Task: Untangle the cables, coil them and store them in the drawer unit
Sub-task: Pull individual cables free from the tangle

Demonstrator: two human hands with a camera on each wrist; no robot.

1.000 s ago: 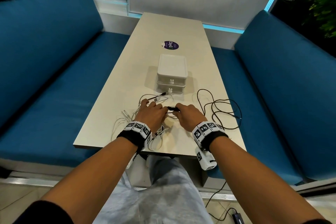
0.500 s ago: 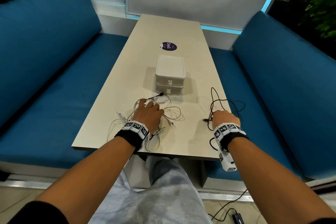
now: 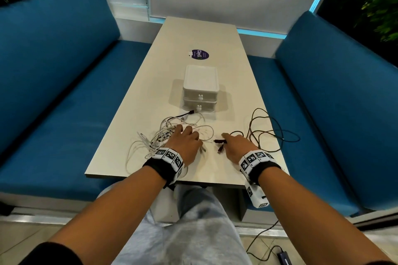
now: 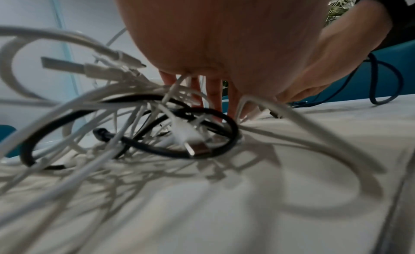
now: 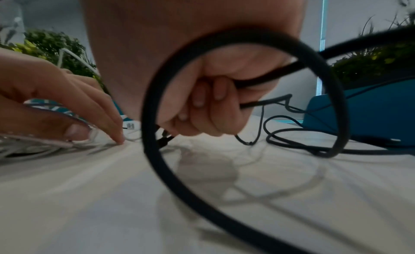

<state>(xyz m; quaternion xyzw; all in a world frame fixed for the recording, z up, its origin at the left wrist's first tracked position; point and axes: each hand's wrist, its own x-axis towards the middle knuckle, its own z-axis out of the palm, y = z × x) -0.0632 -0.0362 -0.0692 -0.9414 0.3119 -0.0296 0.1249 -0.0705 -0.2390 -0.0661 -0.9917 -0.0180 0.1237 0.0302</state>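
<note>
A white two-drawer unit [image 3: 201, 90] stands mid-table, both drawers closed. In front of it lies a tangle of white cables [image 3: 159, 137] with one dark cable [image 4: 233, 132] wound through it. My left hand [image 3: 185, 142] presses down on this tangle with straight fingers [image 4: 213, 98]. My right hand [image 3: 237, 146] sits just to its right, fingers [image 5: 213, 98] curled round a black cable [image 5: 148, 116]. That cable's plugs [image 3: 219, 141] stick out toward the left hand. Its loose loops spread to the table's right edge.
The table [image 3: 193, 34] is long and pale, with a purple sticker [image 3: 200, 54] beyond the drawer unit. Blue sofa benches [image 3: 64, 92] run along both sides. A dark cord and adapter [image 3: 282, 256] lie on the floor by my right leg.
My right hand first drew the black cable out to the right edge, then came back toward the middle with it. The left hand stayed pressed on the white tangle.
</note>
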